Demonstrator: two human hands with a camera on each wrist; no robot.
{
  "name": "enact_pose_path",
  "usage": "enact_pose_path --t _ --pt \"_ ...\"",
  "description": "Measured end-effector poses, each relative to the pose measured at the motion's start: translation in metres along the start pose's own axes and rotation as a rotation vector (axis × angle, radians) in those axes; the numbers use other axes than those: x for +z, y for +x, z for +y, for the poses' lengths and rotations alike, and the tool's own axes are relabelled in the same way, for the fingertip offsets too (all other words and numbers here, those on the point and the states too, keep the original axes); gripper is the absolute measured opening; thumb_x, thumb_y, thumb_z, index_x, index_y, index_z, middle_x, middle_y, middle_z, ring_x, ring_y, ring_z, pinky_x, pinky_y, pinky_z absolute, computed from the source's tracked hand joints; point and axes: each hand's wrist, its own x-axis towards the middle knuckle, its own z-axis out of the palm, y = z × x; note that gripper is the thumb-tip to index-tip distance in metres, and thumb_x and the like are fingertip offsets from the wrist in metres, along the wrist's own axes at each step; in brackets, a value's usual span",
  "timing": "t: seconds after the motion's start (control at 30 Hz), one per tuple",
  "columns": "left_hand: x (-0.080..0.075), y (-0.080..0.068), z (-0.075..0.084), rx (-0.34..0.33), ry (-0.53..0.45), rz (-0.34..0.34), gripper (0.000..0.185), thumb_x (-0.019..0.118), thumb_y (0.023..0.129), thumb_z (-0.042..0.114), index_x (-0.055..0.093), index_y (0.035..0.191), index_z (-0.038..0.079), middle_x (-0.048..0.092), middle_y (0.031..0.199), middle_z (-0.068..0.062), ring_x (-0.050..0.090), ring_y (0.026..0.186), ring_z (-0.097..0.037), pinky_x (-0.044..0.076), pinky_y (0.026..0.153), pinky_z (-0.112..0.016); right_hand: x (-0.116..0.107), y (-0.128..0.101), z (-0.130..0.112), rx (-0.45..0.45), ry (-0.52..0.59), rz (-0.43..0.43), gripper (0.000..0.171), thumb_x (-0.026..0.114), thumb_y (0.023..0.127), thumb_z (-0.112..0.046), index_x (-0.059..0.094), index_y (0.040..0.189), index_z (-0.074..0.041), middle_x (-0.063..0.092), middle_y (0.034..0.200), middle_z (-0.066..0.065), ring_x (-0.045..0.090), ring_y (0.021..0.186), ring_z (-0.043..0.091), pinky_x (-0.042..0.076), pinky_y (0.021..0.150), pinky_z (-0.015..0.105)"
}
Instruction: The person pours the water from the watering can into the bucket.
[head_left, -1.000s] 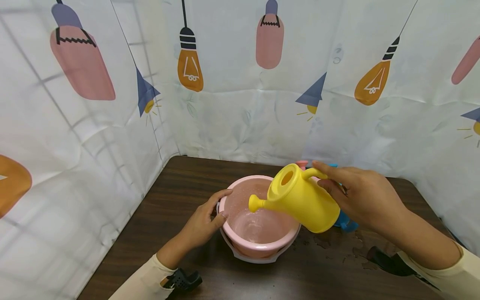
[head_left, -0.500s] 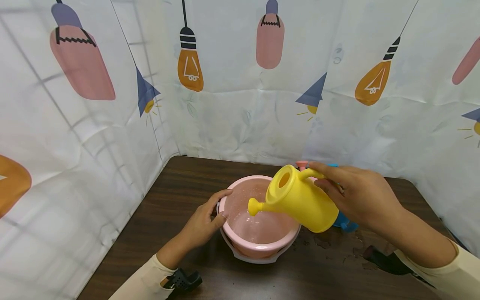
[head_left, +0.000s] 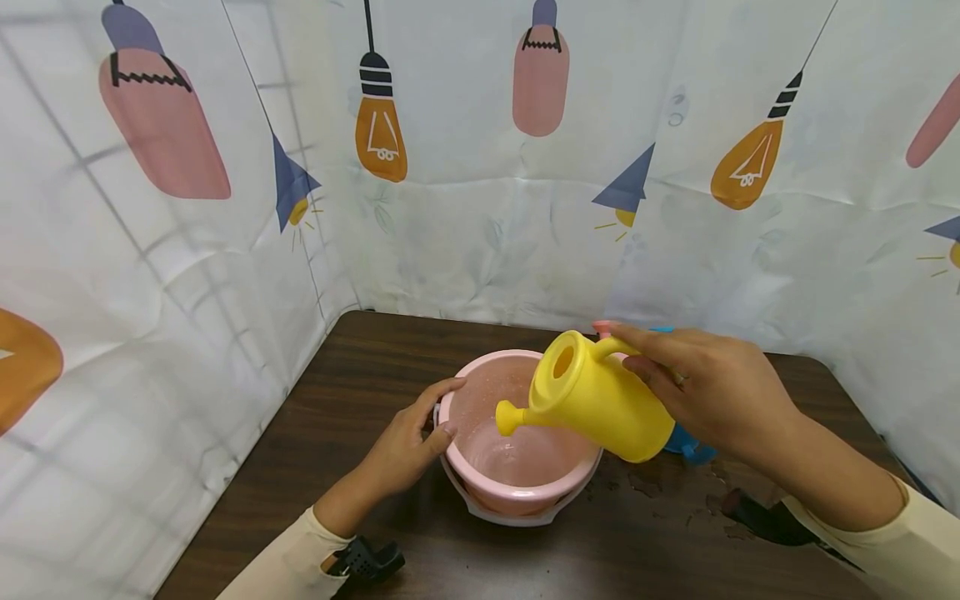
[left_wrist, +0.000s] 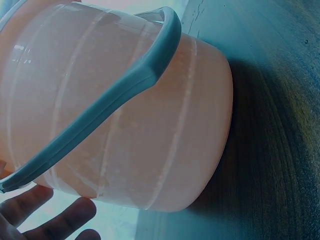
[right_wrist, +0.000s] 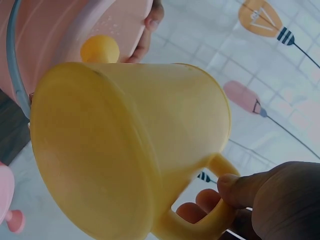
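A yellow watering can (head_left: 615, 408) tilts over the pink bucket (head_left: 517, 493), its spout pointing left above the bucket's opening. My right hand (head_left: 708, 379) grips the can's handle; in the right wrist view the thumb (right_wrist: 232, 185) lies on that handle and the fingers curl through it. On the bucket's left rim, my left hand (head_left: 408, 442) holds on with thumb and fingers at the edge. Wet glints show on the bucket's inside. In the left wrist view the bucket's carrying handle (left_wrist: 120, 95) hangs down across its outer wall.
Behind the yellow can, a blue object (head_left: 688, 446) and a pink spout (head_left: 602, 328) are partly hidden. Wet patches (head_left: 647, 483) mark the dark wooden table (head_left: 360, 375) at the right. A printed curtain (head_left: 465, 233) hangs behind and at the left.
My right hand and the yellow watering can have shifted slightly left, the can tipping a little more. The left hand and bucket have stayed in place.
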Motion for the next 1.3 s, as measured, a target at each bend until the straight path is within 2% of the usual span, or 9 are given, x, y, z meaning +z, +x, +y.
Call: enact_pose_path --t 0.27,0.4,0.6,0.77,0.83,0.97,1.07,1.13,1.3 --pt "0.0 0.001 0.0 0.004 0.003 0.004 0.054 0.055 0.1 0.035 0.044 0.152 0.025 0.061 0.134 -0.012 0.065 0.097 -0.018 0.054 0.081 -0.036 0.0 0.002 -0.002 0.021 -0.016 -0.015 0.056 0.083 0.083 -0.017 0.068 0.137 -0.028 0.064 0.074 -0.007 0.04 0.056 0.005 0.037 0.046 0.025" --pt "0.0 0.0 0.0 0.009 0.0 0.004 0.054 0.055 0.1 0.036 0.044 0.152 0.024 0.061 0.133 -0.012 0.065 0.096 -0.017 0.054 0.08 -0.035 0.001 0.003 -0.002 0.021 -0.015 -0.014 0.048 0.08 0.088 -0.025 0.07 0.135 -0.026 0.066 0.075 -0.008 0.041 0.057 0.005 0.037 0.046 0.026" --pt "0.0 0.0 0.0 0.003 -0.005 0.001 0.054 0.055 0.1 0.036 0.044 0.152 0.024 0.062 0.132 -0.012 0.065 0.096 -0.017 0.054 0.08 -0.034 0.004 0.004 -0.001 -0.001 0.005 0.008 0.041 0.063 0.098 -0.043 0.072 0.132 -0.023 0.074 0.086 -0.004 0.046 0.057 0.007 0.038 0.046 0.027" --pt "0.0 0.0 0.0 0.007 -0.005 0.001 0.054 0.055 0.101 0.038 0.044 0.152 0.025 0.061 0.134 -0.012 0.065 0.098 -0.018 0.054 0.081 -0.035 0.005 0.006 -0.003 -0.032 0.021 0.041 0.053 0.043 0.103 -0.054 0.073 0.13 -0.021 0.077 0.097 0.0 0.051 0.057 0.009 0.04 0.046 0.028" --pt "0.0 0.0 0.0 0.011 -0.005 0.002 0.054 0.055 0.101 0.039 0.044 0.152 0.025 0.06 0.136 -0.012 0.065 0.098 -0.018 0.054 0.081 -0.036 0.006 0.007 -0.003 -0.038 0.021 0.051 0.055 0.041 0.104 -0.055 0.074 0.129 -0.02 0.077 0.1 0.0 0.053 0.057 0.011 0.041 0.046 0.029" --pt "0.0 0.0 0.0 0.027 -0.005 0.006 0.054 0.055 0.101 0.037 0.044 0.152 0.022 0.059 0.139 -0.012 0.066 0.099 -0.018 0.054 0.082 -0.036 0.006 0.008 -0.005 -0.036 0.026 0.055 0.035 0.068 0.098 -0.038 0.075 0.127 -0.019 0.077 0.105 0.0 0.06 0.061 0.015 0.043 0.047 0.032" --pt "0.0 0.0 -0.001 0.037 -0.005 0.009 0.054 0.055 0.101 0.036 0.044 0.152 0.021 0.058 0.141 -0.012 0.066 0.1 -0.018 0.054 0.082 -0.036 0.007 0.009 -0.006 -0.034 0.032 0.049 0.044 0.085 0.082 -0.016 0.076 0.125 -0.018 0.077 0.108 0.0 0.066 0.066 0.017 0.044 0.047 0.033" --pt "0.0 0.0 -0.001 0.038 -0.004 0.01 0.054 0.055 0.101 0.036 0.044 0.152 0.022 0.057 0.141 -0.012 0.066 0.1 -0.018 0.054 0.082 -0.036 0.007 0.011 -0.007 -0.038 0.031 0.047 0.049 0.088 0.076 -0.01 0.077 0.124 -0.018 0.077 0.107 0.0 0.067 0.067 0.018 0.045 0.048 0.034" --pt "0.0 0.0 -0.001 0.037 -0.005 0.008 0.054 0.055 0.102 0.038 0.044 0.152 0.023 0.057 0.142 -0.012 0.065 0.102 -0.019 0.054 0.083 -0.036 0.007 0.013 -0.01 -0.054 0.028 0.041 0.047 0.088 0.077 -0.011 0.078 0.122 -0.019 0.077 0.102 0.0 0.068 0.069 0.018 0.046 0.048 0.034"
